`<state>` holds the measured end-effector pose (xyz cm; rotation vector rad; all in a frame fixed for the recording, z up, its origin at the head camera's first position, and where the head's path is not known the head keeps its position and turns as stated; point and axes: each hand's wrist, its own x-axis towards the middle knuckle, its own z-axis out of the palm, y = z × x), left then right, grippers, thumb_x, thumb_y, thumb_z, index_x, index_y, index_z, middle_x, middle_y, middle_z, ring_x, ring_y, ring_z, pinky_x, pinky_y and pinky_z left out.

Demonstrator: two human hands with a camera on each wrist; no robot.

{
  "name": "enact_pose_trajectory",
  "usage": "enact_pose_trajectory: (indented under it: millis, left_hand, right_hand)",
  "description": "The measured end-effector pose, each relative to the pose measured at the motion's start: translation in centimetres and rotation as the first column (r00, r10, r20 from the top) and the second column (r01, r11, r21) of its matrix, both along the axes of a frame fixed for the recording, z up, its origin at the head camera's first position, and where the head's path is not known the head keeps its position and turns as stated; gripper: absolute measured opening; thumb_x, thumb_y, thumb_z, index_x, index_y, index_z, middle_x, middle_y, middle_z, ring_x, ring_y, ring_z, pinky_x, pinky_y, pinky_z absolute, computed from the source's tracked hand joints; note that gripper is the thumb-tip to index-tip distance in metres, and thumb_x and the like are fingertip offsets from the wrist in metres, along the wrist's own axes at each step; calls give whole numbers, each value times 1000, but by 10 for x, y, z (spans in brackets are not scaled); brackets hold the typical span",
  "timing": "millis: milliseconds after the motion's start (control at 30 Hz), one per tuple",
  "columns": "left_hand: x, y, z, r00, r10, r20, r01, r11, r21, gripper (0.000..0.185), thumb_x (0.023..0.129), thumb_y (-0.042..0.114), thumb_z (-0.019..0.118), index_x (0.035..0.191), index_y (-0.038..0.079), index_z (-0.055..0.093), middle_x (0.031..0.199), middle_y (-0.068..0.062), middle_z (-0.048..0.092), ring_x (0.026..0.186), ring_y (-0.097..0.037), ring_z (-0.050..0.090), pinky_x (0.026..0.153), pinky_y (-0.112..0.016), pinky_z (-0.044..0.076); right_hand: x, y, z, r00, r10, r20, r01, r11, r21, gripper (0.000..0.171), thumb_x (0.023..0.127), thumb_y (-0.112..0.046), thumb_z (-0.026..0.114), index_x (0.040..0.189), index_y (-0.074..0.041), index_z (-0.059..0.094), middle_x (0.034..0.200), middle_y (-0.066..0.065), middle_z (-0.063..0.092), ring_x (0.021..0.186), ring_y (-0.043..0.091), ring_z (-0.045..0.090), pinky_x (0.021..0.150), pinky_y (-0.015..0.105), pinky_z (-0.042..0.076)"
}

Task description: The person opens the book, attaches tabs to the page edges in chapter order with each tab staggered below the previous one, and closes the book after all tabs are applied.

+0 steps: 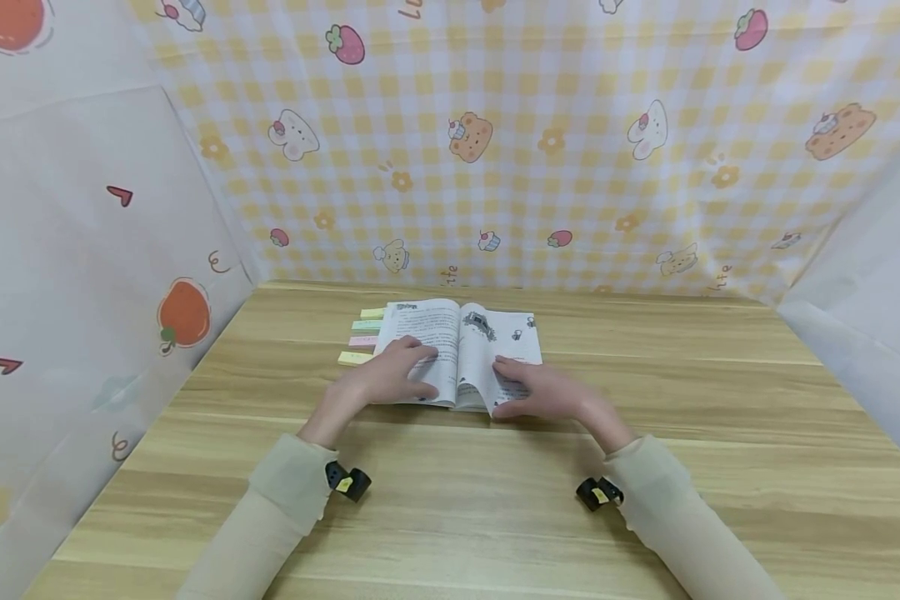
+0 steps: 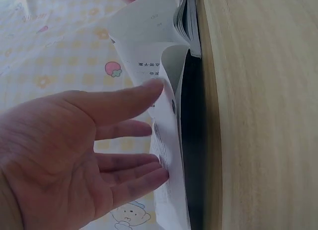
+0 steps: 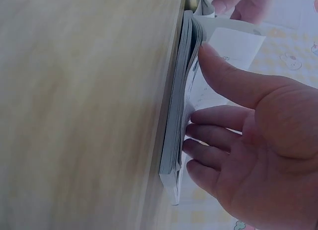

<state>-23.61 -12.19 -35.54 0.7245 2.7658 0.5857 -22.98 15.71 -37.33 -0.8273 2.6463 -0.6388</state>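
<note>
An open book (image 1: pixel 461 350) lies on a wooden table (image 1: pixel 450 500). Near side of the book: bare tabletop, open for passage. Left of the book, touching it, coloured paper strips (image 1: pixel 363 335) block the way. Behind the book, a patterned cloth wall (image 1: pixel 495 167) closes off the table; side sheets stand well apart.

A matt paper book (image 1: pixel 461 350) lies on a smooth wood-grain table (image 1: pixel 645 500) below glossy printed sheeting (image 1: pixel 570 167).

Both arms reach forward in light sleeves. The left hand (image 1: pixel 390 375) lies palm down with its fingers (image 2: pixel 130 102) straight and spread. The right hand (image 1: pixel 543 390) also lies flat, fingers (image 3: pixel 211 115) straight.
</note>
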Motion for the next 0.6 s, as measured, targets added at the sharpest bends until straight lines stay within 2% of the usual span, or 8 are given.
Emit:
enact_pose_trajectory:
  millis: [300,600]
  left_hand:
    - [3,7,1,994,-86,-62,88,995,37,79,90,39,76,152,4,42,151,-22,42,139,-36,41,115,-48,33]
    - [3,13,0,979,-143,-146,161,980,121,69,93,38,74,149,7,47,141,-14,50,128,-28,51,110,-44,41]
  right_hand:
    - [0,-1,-2,1000,-4,3,4,1000,-18,81,94,-43,70,154,0,37,160,19,33,147,36,31,118,49,28]
    - [-1,-4,-3,1000,13,-20,-14,1000,-23,76,96,-41,68,154,-2,37,160,17,33,145,36,33,117,49,28]
